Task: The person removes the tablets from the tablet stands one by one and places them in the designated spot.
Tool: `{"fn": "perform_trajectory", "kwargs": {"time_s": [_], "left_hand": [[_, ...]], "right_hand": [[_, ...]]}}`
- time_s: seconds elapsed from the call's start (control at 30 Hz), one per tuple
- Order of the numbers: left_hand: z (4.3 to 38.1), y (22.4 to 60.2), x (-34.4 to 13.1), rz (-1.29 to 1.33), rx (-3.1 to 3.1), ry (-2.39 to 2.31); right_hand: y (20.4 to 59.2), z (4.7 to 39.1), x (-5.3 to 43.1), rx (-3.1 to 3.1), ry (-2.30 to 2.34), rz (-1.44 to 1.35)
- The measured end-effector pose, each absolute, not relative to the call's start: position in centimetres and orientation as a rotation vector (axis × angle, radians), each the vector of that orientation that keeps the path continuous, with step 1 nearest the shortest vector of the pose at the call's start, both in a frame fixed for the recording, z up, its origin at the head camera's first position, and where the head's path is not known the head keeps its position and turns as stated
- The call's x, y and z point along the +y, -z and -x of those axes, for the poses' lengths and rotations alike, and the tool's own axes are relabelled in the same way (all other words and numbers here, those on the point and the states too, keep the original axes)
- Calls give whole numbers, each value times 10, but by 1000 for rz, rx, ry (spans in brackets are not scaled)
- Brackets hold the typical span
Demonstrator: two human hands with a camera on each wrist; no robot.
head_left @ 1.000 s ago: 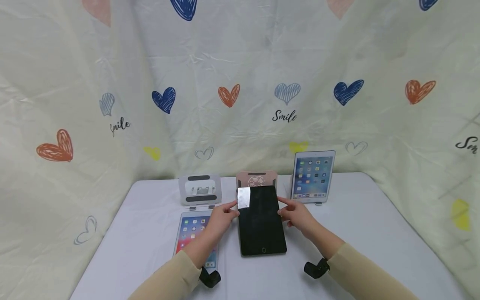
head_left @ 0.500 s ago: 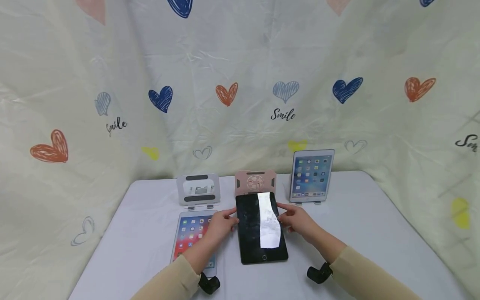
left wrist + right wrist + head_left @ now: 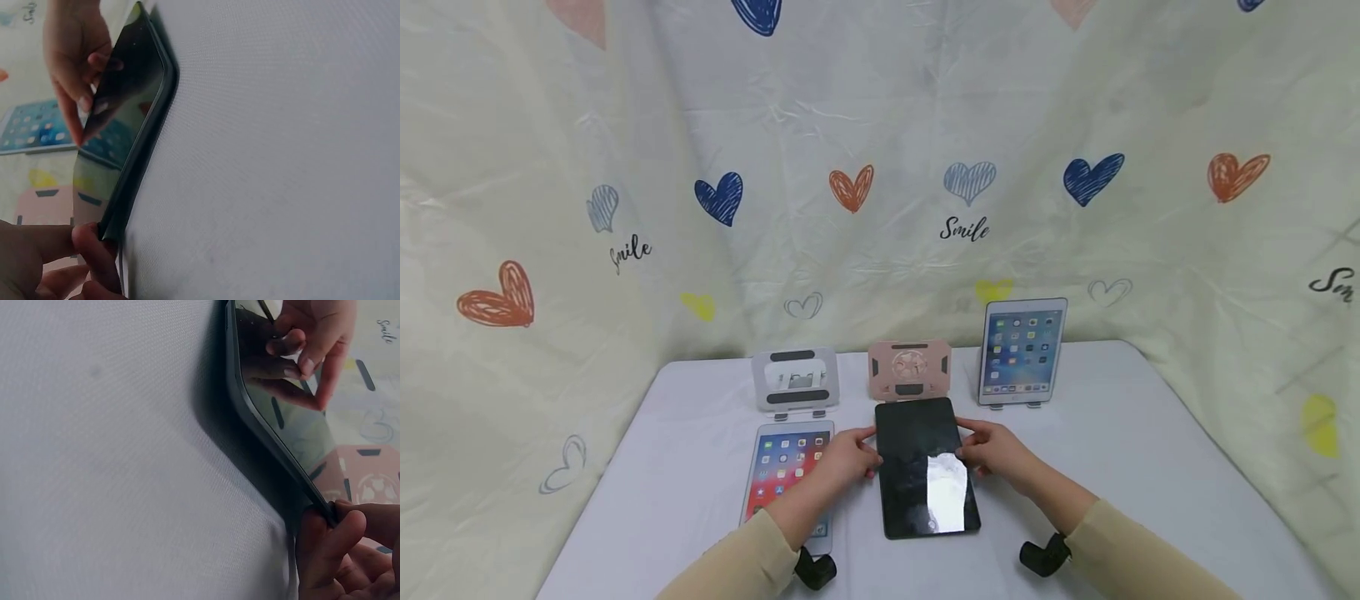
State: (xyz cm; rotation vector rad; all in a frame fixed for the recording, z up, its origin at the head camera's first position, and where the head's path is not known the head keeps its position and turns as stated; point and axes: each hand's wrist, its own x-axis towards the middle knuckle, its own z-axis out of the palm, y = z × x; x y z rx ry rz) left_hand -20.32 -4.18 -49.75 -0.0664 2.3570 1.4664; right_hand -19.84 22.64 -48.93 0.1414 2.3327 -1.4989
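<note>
A black tablet with a dark screen is held between my two hands, in front of the pink tablet stand. My left hand pinches its left edge, thumb and fingers showing in the left wrist view. On the opposite edge my right hand pinches it in the same way. The right wrist view shows a shadow under the tablet's side; whether its near end touches the table cannot be told. A bright reflection covers part of the screen.
A white tablet with its screen lit lies left of the black one, partly behind my left arm. Behind it stands a grey tablet stand. Another white tablet leans upright on a stand at back right. White cloth covers the table.
Both hands have drawn the black tablet towards me, away from the pink stand, which now shows almost whole. The reflection has shifted across its screen.
</note>
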Motion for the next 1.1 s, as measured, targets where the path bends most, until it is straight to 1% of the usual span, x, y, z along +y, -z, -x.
{"fn": "perform_trajectory", "kwargs": {"time_s": [0.43,0.7,1.1], "left_hand": [[197,490,-42,-57,2441,-1087],[189,480,-46,-63,2306,-1136],[191,483,-47,-69,2259,-1144]], "right_hand": [[488,195,228,2333,1457,-116],[487,196,227,2380,1376,-106],[484,200,228,2445,1238,-89]]}}
